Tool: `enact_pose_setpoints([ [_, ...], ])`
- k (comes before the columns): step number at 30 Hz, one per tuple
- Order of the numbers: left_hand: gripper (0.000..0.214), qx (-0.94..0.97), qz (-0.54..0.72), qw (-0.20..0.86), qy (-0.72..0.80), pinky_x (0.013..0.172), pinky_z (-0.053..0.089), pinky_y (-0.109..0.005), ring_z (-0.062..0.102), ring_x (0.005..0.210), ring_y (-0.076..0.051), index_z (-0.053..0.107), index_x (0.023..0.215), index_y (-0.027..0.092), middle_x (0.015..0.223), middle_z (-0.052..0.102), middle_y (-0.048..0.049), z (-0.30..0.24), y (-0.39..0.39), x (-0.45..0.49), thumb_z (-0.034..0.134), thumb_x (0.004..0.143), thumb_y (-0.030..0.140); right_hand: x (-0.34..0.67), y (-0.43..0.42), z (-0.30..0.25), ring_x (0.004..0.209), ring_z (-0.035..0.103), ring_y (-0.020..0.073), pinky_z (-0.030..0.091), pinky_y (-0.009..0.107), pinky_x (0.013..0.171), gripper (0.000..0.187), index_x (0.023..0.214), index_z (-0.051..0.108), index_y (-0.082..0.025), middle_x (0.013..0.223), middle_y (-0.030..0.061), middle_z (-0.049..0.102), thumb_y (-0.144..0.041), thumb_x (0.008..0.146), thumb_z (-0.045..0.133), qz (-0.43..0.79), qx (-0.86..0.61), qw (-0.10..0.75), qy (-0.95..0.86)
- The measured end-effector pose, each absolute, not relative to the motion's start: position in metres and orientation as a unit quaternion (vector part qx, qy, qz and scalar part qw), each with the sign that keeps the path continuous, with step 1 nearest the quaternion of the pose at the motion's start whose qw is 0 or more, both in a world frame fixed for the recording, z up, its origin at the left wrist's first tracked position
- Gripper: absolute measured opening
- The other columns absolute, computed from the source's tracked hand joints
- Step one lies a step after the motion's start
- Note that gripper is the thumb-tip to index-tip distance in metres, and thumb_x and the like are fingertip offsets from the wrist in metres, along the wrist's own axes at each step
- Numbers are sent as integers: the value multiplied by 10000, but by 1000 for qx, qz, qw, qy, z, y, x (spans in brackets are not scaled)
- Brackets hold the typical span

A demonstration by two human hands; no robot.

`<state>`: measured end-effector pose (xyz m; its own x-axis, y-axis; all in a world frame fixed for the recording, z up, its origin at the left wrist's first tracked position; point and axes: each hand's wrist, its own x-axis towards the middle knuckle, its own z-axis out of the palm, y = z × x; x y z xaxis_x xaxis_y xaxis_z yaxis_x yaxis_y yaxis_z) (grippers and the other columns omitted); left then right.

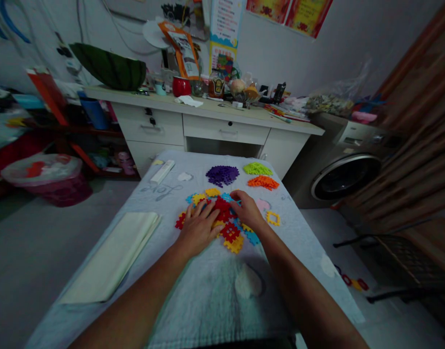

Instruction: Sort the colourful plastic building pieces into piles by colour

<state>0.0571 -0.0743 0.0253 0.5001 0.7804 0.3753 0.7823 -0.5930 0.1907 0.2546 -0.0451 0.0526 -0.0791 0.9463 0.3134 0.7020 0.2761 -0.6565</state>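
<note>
Mixed tiles (230, 232) lie mid-table (207, 300), partly under both hands. Left hand (198, 228) lies flat with fingers spread on the heap's 9 o'clock side. Right hand (248, 209) lies flat and uncurled at 1 o'clock. Purple pile (222, 175), green pile (257, 169) and orange pile (263, 182) sit toward 12. A yellow tile (273, 218) lies at 3. A folded cloth (113, 257) lies at 8, well apart.

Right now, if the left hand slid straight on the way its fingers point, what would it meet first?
The yellow and blue pieces at the far edge of the mixed pile that the left hand rests on; beyond them probably the purple pile, though depth is unclear.
</note>
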Motion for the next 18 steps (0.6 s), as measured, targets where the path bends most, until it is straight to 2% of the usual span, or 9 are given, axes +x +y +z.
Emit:
enact_pose_setpoints([
  [3,402,-850,-219,22,-478,1110,248,-617,357,1370,-343,610,1243,249,1480,456,-82,29,-72,51,472,935,467,249,-61,52,1015,563,200,415,364,943,192,995,652,-190,1048,74,642,-152,819,585,136,-550,295,-770],
  [7,317,-829,-230,40,-508,1092,284,-600,368,1357,-344,656,1156,236,1459,467,-108,34,-70,45,512,920,390,251,-77,53,1142,515,221,352,386,991,129,937,704,-227,1235,62,599,-221,826,638,124,-510,197,-828],
  [9,250,-824,-229,44,-517,1082,291,-608,380,1342,-348,694,1026,224,1434,489,-112,36,-69,43,527,909,368,255,-78,52,1111,517,229,341,392,972,102,858,716,-220,1161,62,630,-265,844,625,94,-544,164,-817],
  [12,208,-825,-235,43,-512,1078,288,-616,386,1331,-343,696,863,225,1410,512,-90,36,-67,41,534,901,351,262,-75,52,959,543,217,353,376,904,188,775,704,-190,922,72,658,-282,874,574,52,-614,140,-775],
  [14,175,-829,-243,38,-502,1090,276,-611,373,1343,-335,692,908,237,1426,498,-79,35,-67,41,544,892,328,261,-75,52,949,541,211,350,369,903,175,822,706,-189,926,70,662,-272,878,562,50,-616,153,-771],
  [16,199,-835,-248,32,-490,1107,259,-600,342,1367,-332,679,1023,247,1456,467,-77,33,-67,43,556,883,317,256,-76,51,1067,511,224,322,382,962,180,984,704,-212,1092,67,657,-265,876,570,55,-580,183,-792],
  [18,263,-845,-247,21,-474,1116,248,-592,319,1382,-333,654,1114,256,1473,448,-76,29,-66,45,573,873,323,249,-78,49,1215,427,246,273,411,1025,306,1173,650,-250,1290,56,591,-283,876,586,60,-535,204,-817],
])
